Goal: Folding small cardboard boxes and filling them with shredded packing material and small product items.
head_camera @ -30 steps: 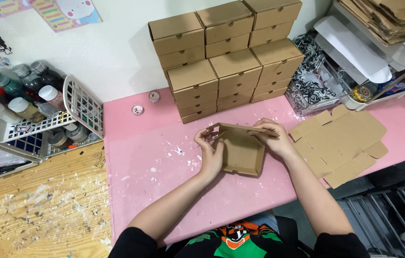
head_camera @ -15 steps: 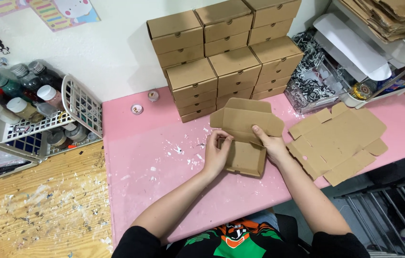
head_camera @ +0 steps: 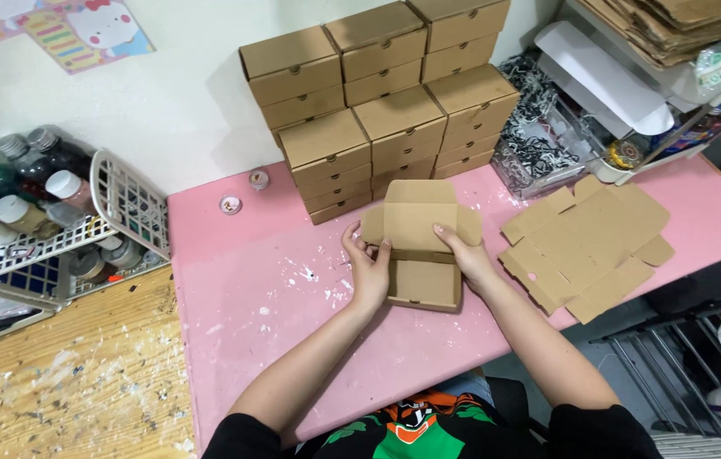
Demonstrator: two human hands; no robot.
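Box (head_camera: 422, 285) folding in hand: lid flap (head_camera: 418, 223) is pinched upright by left hand (head_camera: 371, 272) and right hand (head_camera: 466, 257); closing is judged next.

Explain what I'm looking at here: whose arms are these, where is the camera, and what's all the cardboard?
There is no machine here: a person works with two bare hands, and the one camera sits on their head, looking down. The left hand and right hand hold the two sides of a small brown cardboard box resting on a pink table, its lid flap standing open. To the right lies a stack of flat unfolded cardboard sheets. Behind the box, against the wall, finished boxes are piled up. At the left a white wire basket holds paint bottles, and two small round caps lie on the table near it.
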